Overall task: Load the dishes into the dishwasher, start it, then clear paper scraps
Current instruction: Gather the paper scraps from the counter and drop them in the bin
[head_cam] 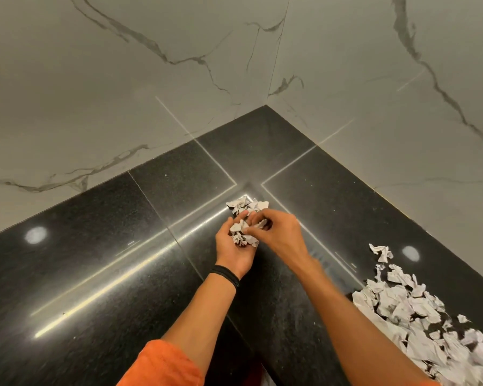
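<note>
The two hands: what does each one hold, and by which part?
The left hand cups a clump of paper scraps in its palm. The right hand pinches scraps at the top of that clump with its fingertips.

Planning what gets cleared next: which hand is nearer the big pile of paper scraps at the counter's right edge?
Right. The right hand is beyond and left of the big pile, well apart; the left hand, cupping gathered scraps, lies farther left.
</note>
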